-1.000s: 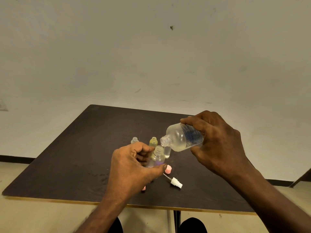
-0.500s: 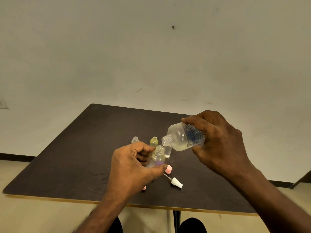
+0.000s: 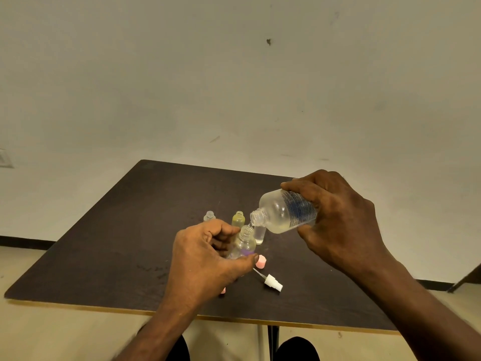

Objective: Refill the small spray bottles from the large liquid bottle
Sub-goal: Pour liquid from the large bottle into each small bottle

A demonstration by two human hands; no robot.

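Head view over a dark table (image 3: 109, 246) set against a pale wall (image 3: 234, 87). The right hand (image 3: 338, 222) grips the large liquid bottle (image 3: 283, 213), fingers and thumb curled round its labelled body. The bottle is held above the table and tilted with its open mouth down and to the left, clear liquid pooled along its lower side. A thin stream of liquid (image 3: 250, 225) runs from the mouth to the neck of the small spray bottle (image 3: 244, 243) just beneath it.

The left hand (image 3: 205, 259) holds this small bottle, thumb in front and fingers curled behind. The bottle is clear, uncapped and close to upright, with a purple patch low on its body; whether its base touches the table cannot be told.

Behind it stand three further uncapped small bottles: a clear bottle (image 3: 209, 216) at left, a yellow bottle (image 3: 238, 219) in the middle, and a clear vial (image 3: 259, 234) directly below the large bottle's neck. A pink cap (image 3: 260, 261) lies just beside the left thumb. A white spray head (image 3: 272, 281) with its dip tube lies on its side nearer the table's front edge. A second pink piece (image 3: 222, 290) shows under the left wrist.
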